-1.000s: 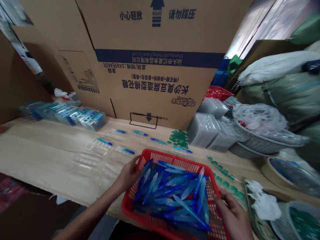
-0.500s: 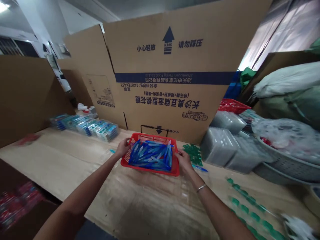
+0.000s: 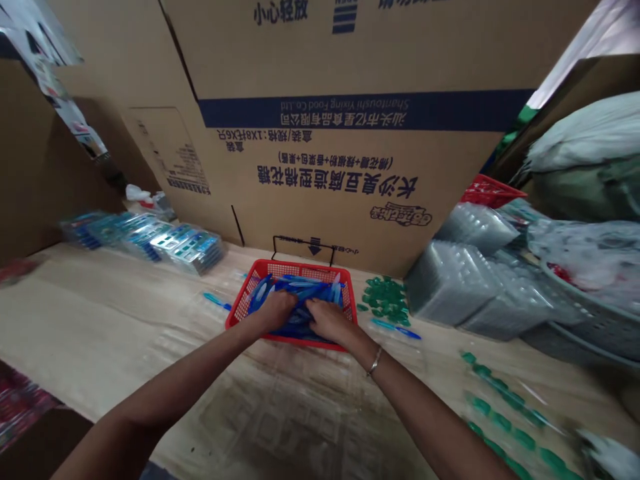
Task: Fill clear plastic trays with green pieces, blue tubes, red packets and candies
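A red plastic basket stands on the table against the large carton, filled with slim blue pen-like sticks. My left hand reaches into it over the near side, fingers curled down among the sticks. Beside it, my right hand is in the pile too, with its fingers bent round some sticks; a bracelet is on that wrist. The fingertips of both hands are partly hidden in the pile. One loose blue stick lies to the basket's right, another to its left.
Green plastic pieces are heaped right of the basket, with clear plastic trays stacked beyond. Rows of green pieces lie at front right. Packed blue sets line the back left. A tall carton walls off the back.
Both hands have let go of the basket's sides and moved inward into the blue sticks. The view has tilted down and come closer.
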`<act>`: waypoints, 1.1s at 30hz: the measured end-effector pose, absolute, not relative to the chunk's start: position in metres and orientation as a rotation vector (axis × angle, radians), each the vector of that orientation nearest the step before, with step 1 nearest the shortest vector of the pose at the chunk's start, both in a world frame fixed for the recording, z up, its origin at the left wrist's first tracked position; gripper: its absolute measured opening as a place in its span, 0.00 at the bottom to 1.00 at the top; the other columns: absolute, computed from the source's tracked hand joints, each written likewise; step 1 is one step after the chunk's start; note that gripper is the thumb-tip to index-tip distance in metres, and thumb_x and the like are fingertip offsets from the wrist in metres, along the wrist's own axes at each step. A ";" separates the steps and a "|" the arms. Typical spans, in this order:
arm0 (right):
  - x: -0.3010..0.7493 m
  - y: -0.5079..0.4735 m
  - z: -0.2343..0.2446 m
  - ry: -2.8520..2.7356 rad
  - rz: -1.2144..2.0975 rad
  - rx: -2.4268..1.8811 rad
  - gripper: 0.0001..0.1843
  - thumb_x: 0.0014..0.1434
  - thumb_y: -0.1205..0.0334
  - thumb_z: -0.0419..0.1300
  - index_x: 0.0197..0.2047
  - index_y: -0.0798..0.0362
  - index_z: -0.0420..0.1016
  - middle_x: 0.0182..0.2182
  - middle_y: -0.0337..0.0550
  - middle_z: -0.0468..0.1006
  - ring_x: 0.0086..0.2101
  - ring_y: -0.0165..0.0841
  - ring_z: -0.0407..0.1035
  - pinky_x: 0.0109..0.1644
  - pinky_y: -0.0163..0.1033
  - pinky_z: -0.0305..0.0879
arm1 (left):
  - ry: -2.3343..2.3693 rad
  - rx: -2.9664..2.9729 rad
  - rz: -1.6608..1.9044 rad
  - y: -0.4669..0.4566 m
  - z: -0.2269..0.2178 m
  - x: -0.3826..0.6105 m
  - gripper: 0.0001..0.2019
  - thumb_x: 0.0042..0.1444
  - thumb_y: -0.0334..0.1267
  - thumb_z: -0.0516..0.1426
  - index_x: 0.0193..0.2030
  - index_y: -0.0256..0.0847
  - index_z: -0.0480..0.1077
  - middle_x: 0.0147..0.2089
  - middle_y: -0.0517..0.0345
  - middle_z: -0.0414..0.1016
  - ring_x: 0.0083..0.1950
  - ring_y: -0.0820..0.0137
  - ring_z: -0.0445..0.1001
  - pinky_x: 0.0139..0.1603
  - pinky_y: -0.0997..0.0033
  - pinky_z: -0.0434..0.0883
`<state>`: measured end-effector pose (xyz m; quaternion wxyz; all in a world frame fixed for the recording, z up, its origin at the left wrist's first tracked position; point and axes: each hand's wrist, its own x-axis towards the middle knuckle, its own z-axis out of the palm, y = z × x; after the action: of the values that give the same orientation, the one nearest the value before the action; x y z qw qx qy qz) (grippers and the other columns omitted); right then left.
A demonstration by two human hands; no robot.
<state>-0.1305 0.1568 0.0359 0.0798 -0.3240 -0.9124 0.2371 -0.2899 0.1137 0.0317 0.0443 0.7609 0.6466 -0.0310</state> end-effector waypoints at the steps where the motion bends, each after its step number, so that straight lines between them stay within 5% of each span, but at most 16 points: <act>1: -0.126 0.160 0.037 -2.721 0.721 -0.966 0.13 0.47 0.72 0.59 0.39 0.56 0.73 0.37 0.46 0.77 0.36 0.35 0.71 0.39 0.36 0.62 | 1.982 2.318 -0.134 0.114 0.029 -0.289 0.12 0.52 0.26 0.50 0.39 0.34 0.72 0.38 0.43 0.76 0.41 0.60 0.74 0.41 0.64 0.69; 5: -0.057 0.183 0.051 -2.239 0.944 -0.932 0.14 0.58 0.59 0.53 0.47 0.54 0.70 0.39 0.43 0.76 0.38 0.32 0.69 0.41 0.36 0.64 | 1.976 2.296 -0.210 0.117 0.031 -0.292 0.13 0.53 0.26 0.49 0.42 0.33 0.70 0.43 0.42 0.75 0.44 0.61 0.74 0.43 0.65 0.70; 9: 0.038 0.179 0.053 -1.634 1.140 -0.960 0.19 0.56 0.51 0.56 0.49 0.49 0.69 0.37 0.40 0.75 0.36 0.32 0.69 0.38 0.37 0.66 | 1.955 2.299 -0.213 0.118 0.036 -0.289 0.12 0.55 0.27 0.49 0.44 0.31 0.68 0.44 0.40 0.73 0.45 0.61 0.74 0.44 0.65 0.70; 13: 0.078 0.145 0.022 -1.973 0.927 -1.134 0.13 0.55 0.56 0.56 0.41 0.53 0.73 0.32 0.42 0.74 0.31 0.33 0.68 0.35 0.37 0.65 | 1.980 2.320 -0.259 0.119 0.033 -0.282 0.14 0.56 0.26 0.46 0.47 0.31 0.67 0.47 0.39 0.71 0.47 0.61 0.73 0.45 0.65 0.69; 23: 0.054 0.117 -0.017 -2.556 0.515 -1.111 0.11 0.57 0.68 0.53 0.42 0.50 0.73 0.38 0.45 0.74 0.41 0.36 0.68 0.46 0.40 0.65 | 1.876 2.344 -0.204 0.121 0.040 -0.285 0.12 0.54 0.30 0.51 0.44 0.30 0.68 0.46 0.39 0.72 0.48 0.59 0.72 0.49 0.65 0.67; 33: -0.041 0.155 0.038 -2.646 0.351 -0.893 0.13 0.59 0.72 0.49 0.39 0.51 0.74 0.36 0.43 0.74 0.41 0.33 0.67 0.44 0.35 0.62 | 1.798 2.340 -0.066 0.121 0.030 -0.300 0.14 0.50 0.30 0.53 0.45 0.36 0.65 0.42 0.50 0.74 0.43 0.64 0.73 0.42 0.71 0.67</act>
<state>-0.0412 0.1551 0.0383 0.1629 -0.3131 -0.9275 0.1229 -0.3000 0.1211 0.0297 0.0947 0.7892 0.6063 -0.0222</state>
